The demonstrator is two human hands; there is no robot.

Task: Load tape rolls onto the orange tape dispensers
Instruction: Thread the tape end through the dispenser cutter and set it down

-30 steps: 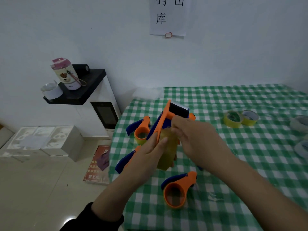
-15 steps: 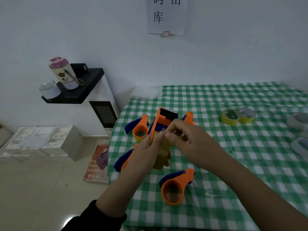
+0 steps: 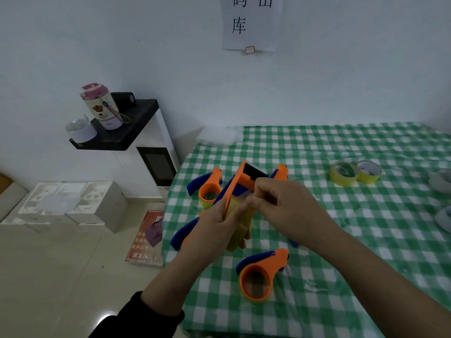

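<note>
My left hand (image 3: 214, 224) grips an orange tape dispenser (image 3: 240, 181) with a blue handle, held up over the table's left part; a yellow tape roll (image 3: 240, 223) sits in it. My right hand (image 3: 285, 208) pinches the tape's loose end at the roll, just below the dispenser's black roller. An orange dispenser with an empty ring (image 3: 258, 276) lies on the cloth in front of me. Another orange dispenser (image 3: 207, 189) holding a yellow roll lies behind my left hand. Two yellow tape rolls (image 3: 355, 173) lie further right.
The table with the green checked cloth (image 3: 341, 240) ends at its left edge near my left arm. More dispensers lie under my hands. Pale tape rolls (image 3: 441, 181) sit at the right edge. A white cabinet (image 3: 156, 152) with a bottle stands left of the table.
My right hand's fingers have come down from the dispenser's top to the roll and now pinch the tape end. The dispenser stays in my left hand.
</note>
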